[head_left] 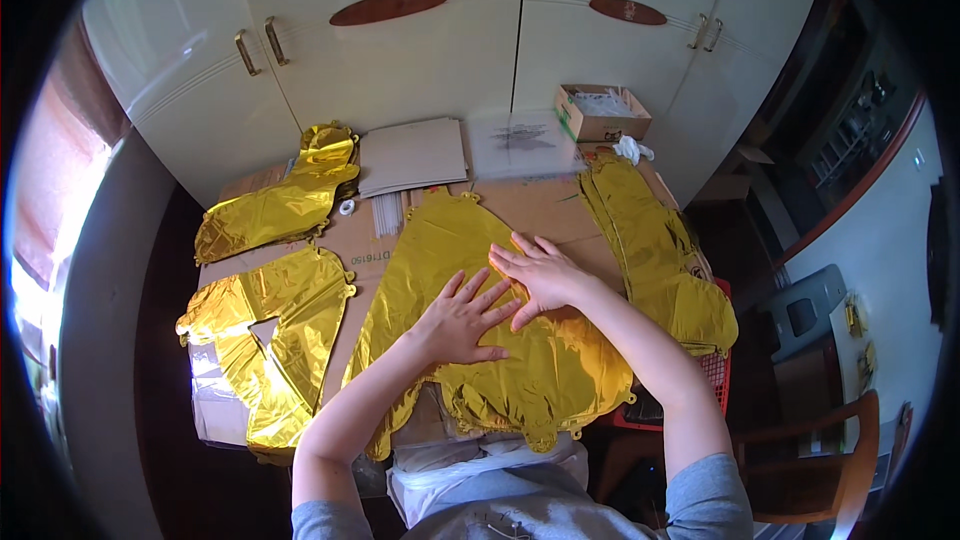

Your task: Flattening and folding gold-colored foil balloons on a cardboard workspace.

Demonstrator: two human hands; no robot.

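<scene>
A large flat gold foil balloon lies on the cardboard-covered table in front of me. My left hand rests flat on its middle with the fingers spread. Just to the right and slightly farther off, my right hand also presses on the foil, palm down and fingers apart. Neither hand grips anything. Small tabs stick out along the balloon's edge, and its near edge is crinkled. Both forearms cover parts of the foil.
Another gold foil balloon lies at the left, with folded gold foil behind it. More gold foil balloons are stacked at the right. Grey cardboard sheets, a clear plastic bag and a small box stand along the back.
</scene>
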